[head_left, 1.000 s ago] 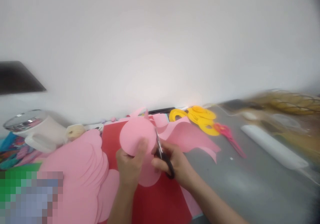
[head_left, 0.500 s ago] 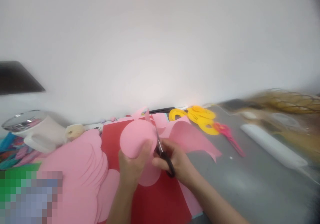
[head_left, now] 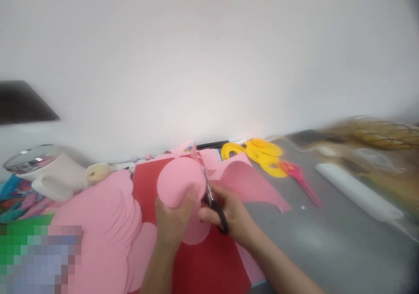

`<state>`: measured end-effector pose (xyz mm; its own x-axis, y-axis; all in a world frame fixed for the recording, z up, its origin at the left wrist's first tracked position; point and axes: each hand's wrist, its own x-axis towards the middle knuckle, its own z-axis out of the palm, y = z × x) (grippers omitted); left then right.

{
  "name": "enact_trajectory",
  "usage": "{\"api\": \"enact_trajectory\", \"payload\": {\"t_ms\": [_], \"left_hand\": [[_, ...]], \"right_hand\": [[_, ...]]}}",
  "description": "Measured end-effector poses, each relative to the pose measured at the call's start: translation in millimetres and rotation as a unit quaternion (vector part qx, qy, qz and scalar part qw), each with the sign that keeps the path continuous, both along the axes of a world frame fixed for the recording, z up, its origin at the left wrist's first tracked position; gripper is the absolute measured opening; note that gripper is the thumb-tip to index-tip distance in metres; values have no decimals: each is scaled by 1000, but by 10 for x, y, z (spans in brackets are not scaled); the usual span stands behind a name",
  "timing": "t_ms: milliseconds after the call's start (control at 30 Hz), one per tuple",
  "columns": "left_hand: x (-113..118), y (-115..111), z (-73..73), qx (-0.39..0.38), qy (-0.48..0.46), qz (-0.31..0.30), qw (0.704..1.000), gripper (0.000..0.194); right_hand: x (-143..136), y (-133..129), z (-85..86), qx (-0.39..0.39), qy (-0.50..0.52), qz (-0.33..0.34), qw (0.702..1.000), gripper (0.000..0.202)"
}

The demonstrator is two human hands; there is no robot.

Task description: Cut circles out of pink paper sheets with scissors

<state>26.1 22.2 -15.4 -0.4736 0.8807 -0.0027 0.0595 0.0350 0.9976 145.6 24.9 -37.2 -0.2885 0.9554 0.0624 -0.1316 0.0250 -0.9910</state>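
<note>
Paper disc [head_left: 176, 176] juts out beyond both hands [head_left: 173, 217] [head_left: 231, 211]

I can't read any words, numbers or signs from here. The blue-grey thing [head_left: 41, 263] in the near left corner is all big blurry squares, so I can't tell if it has writing on it.
</note>
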Motion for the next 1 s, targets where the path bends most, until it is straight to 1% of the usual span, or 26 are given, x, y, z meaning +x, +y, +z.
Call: {"api": "enact_trajectory", "payload": {"t_ms": [167, 233, 300, 500, 833, 1000], "left_hand": [[7, -11, 24, -11, 4, 0, 1000, 30], [10, -10, 22, -6, -3, 5, 1000, 29], [9, -2, 5, 4, -10, 7, 1000, 28], [-8, 26, -56, 32, -25, -3, 999, 35], [-2, 12, -28, 21, -10, 4, 1000, 36], [-17, 24, -59, 23, -8, 5, 1000, 37]], "right_hand": [[0, -5, 18, -4, 1, 0, 1000, 43], [-1, -9, 25, -10, 4, 0, 1000, 43], [-2, -11, 26, -13, 4, 0, 1000, 42], [5, -12, 25, -25, -1, -7, 1000, 41], [-11, -26, 53, -44, 5, -10, 999, 42], [-7, -37, 65, -59, 5, -7, 998, 44]]}}
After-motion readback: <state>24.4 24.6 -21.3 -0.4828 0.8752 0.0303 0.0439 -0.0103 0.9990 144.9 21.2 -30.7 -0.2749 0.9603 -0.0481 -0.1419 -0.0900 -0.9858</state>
